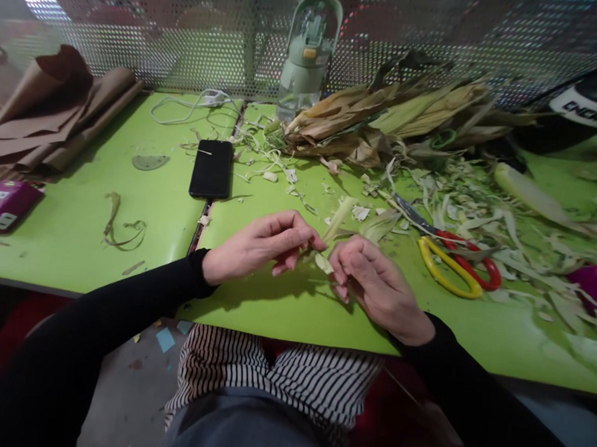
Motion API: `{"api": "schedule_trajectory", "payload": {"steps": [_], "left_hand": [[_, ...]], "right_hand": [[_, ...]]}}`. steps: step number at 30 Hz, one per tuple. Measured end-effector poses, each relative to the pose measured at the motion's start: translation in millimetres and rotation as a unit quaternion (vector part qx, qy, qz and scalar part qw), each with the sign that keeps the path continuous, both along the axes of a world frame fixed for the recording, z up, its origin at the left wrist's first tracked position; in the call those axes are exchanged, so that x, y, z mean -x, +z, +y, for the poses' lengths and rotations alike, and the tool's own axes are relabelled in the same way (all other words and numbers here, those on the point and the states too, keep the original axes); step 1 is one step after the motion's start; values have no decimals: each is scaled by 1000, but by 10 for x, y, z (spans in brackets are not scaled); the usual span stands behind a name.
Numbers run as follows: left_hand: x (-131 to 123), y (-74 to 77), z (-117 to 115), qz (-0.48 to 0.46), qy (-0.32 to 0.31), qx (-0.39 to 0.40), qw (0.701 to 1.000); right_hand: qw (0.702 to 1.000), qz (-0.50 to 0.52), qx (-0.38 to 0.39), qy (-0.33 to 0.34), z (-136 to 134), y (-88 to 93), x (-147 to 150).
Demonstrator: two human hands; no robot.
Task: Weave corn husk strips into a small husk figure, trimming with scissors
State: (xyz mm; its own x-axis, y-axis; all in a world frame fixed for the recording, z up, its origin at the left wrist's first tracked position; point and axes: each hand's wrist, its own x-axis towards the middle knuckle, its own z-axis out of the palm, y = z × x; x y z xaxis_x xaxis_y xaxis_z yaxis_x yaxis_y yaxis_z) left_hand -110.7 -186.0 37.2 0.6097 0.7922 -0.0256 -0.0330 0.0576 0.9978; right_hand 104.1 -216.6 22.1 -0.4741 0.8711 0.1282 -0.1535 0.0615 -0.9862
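Low over the front of the green table [254, 308], a small pale piece of corn husk [324, 263] is between my two hands. My left hand [272, 241] is closed, with thumb and forefinger pinched at its left end. On its other side my right hand [373, 281] has its fingers curled at the husk's right end. A longer pale green husk strip [339, 219] sticks up just behind the fingertips. Scissors with red and yellow handles [451, 266] lie right of my right hand, their blades among husk scraps [503, 227].
A bundle of dried corn husks [398, 125] lies at the back, beside a green water bottle [306, 70]. A phone [211, 169], a white cable [184, 104] and brown paper [59, 114] are on the left. A dark bag [564, 124] stands back right.
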Motion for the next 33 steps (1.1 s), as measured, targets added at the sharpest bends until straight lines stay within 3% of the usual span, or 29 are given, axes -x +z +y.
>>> {"api": "schedule_trajectory", "payload": {"steps": [5,11,18,22,26,30,33], "left_hand": [[-11,18,-70,-63,-45,78,994],[11,30,-35,-29,-36,63,997],[5,1,-20,38,-40,61,997],[-12,-13,-16,32,-38,59,997],[-57,-36,-24,14,-37,6,999],[-91,-70,-63,40,-12,-89,995],[-88,-97,-76,85,26,-164,982]], "right_hand": [[994,-91,-54,-10,-43,9,32],[946,-264,-186,-41,-25,121,69],[939,-301,-163,-22,-75,80,66],[957,-264,-116,-21,-55,17,18],[975,-186,-106,-65,8,54,-20],[945,-225,-193,-139,53,201,-1],[935,-243,-217,-138,84,298,78]]}}
